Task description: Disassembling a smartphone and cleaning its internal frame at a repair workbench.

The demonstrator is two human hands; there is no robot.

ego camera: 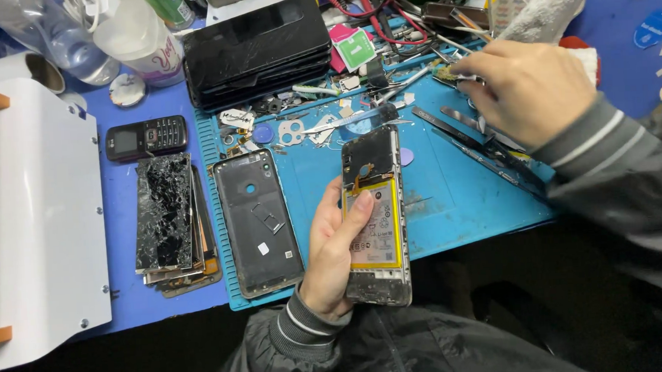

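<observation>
Holding the opened phone (375,217) upright in my left hand (332,256), I had my fingers wrapped behind its frame and my thumb pressed on the yellow-edged battery; it hung just over the near edge of the blue work mat (450,196).

The largest thing was the white machine (38,221) at the far left, smooth sheet metal with rounded corners and orange end caps on a steel roller. Next came the mat, rubbery and ribbed along its left edge, scuffed in the middle. At its back edge sat a stack of black glass panels (258,48), glossy and cracked. On the mat beside my left hand lay the grey back cover (258,223), matte plastic, a rounded rectangle with a round hole near the top. Left of it, off the mat, lay a pile of shattered screens (167,215), their glass webbed with cracks. Behind those was a small black keypad phone (146,137).

Clear plastic cups (135,38) stood at the back left; I could not tell what was in them.

My right hand (528,88) was curled over the clutter of thin metal tools (478,146) at the mat's far right, pinched on something small that I could not make out.
</observation>
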